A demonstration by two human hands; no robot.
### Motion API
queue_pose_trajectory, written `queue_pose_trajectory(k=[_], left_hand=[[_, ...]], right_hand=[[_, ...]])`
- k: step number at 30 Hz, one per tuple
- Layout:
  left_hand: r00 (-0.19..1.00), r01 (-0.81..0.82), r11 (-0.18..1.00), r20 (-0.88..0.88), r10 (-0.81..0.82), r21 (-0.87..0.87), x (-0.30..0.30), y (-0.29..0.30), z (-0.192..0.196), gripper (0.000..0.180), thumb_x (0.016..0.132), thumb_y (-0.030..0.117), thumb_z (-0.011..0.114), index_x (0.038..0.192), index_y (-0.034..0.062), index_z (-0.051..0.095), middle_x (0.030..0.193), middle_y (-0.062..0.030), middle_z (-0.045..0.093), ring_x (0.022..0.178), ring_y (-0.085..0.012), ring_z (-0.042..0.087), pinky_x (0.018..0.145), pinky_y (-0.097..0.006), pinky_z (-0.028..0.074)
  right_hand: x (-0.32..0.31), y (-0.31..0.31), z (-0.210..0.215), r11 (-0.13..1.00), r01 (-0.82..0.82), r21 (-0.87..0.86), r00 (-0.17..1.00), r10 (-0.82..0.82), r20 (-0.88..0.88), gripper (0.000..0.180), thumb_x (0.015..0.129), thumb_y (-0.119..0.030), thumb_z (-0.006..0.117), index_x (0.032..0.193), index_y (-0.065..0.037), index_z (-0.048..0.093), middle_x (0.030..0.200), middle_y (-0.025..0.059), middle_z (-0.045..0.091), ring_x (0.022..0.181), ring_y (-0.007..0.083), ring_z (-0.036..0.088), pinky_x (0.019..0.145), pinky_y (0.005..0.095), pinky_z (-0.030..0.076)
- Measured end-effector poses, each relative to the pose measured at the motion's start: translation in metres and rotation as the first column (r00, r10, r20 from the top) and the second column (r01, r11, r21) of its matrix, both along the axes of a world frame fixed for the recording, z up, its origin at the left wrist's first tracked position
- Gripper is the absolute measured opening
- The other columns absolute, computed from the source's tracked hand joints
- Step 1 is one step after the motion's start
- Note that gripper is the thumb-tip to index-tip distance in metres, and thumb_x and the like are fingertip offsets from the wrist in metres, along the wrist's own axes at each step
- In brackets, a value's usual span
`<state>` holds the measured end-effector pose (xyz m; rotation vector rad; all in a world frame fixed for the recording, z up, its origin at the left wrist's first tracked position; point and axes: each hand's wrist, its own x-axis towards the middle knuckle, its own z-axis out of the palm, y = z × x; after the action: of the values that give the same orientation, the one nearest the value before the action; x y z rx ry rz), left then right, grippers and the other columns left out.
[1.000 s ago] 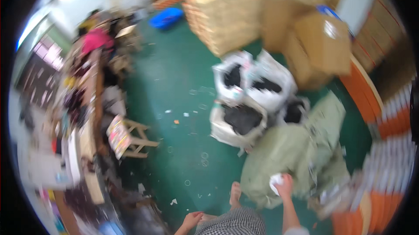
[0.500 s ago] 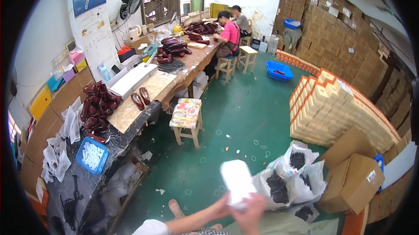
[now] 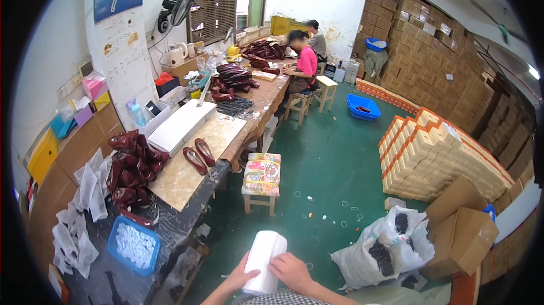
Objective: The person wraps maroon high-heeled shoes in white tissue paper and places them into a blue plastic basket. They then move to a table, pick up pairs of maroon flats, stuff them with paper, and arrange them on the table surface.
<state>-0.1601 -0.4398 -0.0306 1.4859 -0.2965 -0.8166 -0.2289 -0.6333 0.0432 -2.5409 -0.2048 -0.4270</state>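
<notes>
A thick white roll or stack of soft sheets (image 3: 262, 259) stands upright at the bottom middle of the view. My left hand (image 3: 238, 278) grips its lower left side. My right hand (image 3: 292, 271) lies against its right side, fingers curled round it. Both forearms come in from the lower edge. To the left runs a long worktable (image 3: 187, 177) with a pair of dark red shoes (image 3: 198, 155) lying on its pale top and a pile of dark red shoes (image 3: 129, 172) beside them.
A wooden stool with a patterned cushion (image 3: 261, 179) stands on the green floor by the table. A blue tray of white pieces (image 3: 132, 245) sits at the table's near end. White sacks (image 3: 385, 245), brown cartons (image 3: 462, 231) and stacked boxes (image 3: 430, 155) fill the right. Two people (image 3: 303, 64) sit at the far end.
The view has swung up from the sacks on the floor to the worktable and room. The white roll, first in my right hand low by the sacks, is now held in both hands.
</notes>
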Motion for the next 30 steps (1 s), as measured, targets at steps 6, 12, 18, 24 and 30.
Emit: queue_pose_trajectory(k=[6,12,18,24,30], left_hand=[[1.0,0.028,0.986,-0.004,-0.028,0.166,0.051,0.02,-0.009,0.099,0.077,0.035,0.073,0.145,-0.0057,0.012,0.141,-0.0235,0.037,0.131,-0.0283,0.038,0.107,-0.033,0.03],[0.997,-0.068,0.966,-0.018,0.075,0.249,0.111,0.02,-0.01,0.091,0.082,0.028,0.067,0.147,-0.0005,0.011,0.145,-0.0199,0.033,0.133,-0.026,0.034,0.108,-0.032,0.028],[0.926,-0.322,0.933,-0.15,0.345,0.16,0.161,-0.002,0.02,0.086,0.082,0.015,0.062,0.148,0.0013,0.009,0.146,-0.0166,0.031,0.133,-0.0227,0.032,0.108,-0.032,0.027],[0.834,-0.464,0.87,-0.249,0.492,0.164,0.185,-0.017,0.05,0.06,0.092,0.023,0.056,0.145,0.0112,0.029,0.14,-0.0144,0.04,0.126,-0.0234,0.042,0.1,-0.027,0.034],[0.862,-0.47,0.883,-0.201,0.465,0.025,0.209,0.007,0.022,0.09,0.08,0.023,0.065,0.148,0.0009,0.01,0.148,-0.015,0.026,0.135,-0.0234,0.029,0.109,-0.033,0.024]], right_hand=[[0.06,0.01,-0.025,0.966,-0.129,-0.223,0.972,0.078,-0.224,0.015,0.084,-0.024,0.06,0.083,-0.01,0.063,0.082,0.0043,0.061,0.08,0.022,0.061,0.065,0.0338,0.052],[0.131,-0.003,-0.037,0.96,-0.251,0.125,0.897,0.28,-0.343,0.018,0.084,-0.028,0.06,0.089,-0.011,0.064,0.084,0.0071,0.062,0.08,0.0263,0.062,0.069,0.0385,0.052],[0.236,-0.028,-0.033,0.888,-0.229,0.399,0.804,0.404,-0.436,0.02,0.084,-0.026,0.063,0.094,-0.008,0.066,0.092,0.0083,0.065,0.082,0.0285,0.063,0.073,0.0367,0.051],[0.298,-0.028,-0.048,0.756,-0.513,0.406,0.644,0.652,-0.4,0.016,0.086,-0.022,0.06,0.09,-0.007,0.059,0.085,0.0093,0.062,0.078,0.0297,0.062,0.071,0.0381,0.05],[0.319,-0.014,-0.049,0.749,-0.538,0.387,0.703,0.652,-0.284,0.012,0.082,-0.017,0.059,0.089,-0.008,0.055,0.081,0.0095,0.058,0.073,0.0291,0.061,0.064,0.0388,0.05]])
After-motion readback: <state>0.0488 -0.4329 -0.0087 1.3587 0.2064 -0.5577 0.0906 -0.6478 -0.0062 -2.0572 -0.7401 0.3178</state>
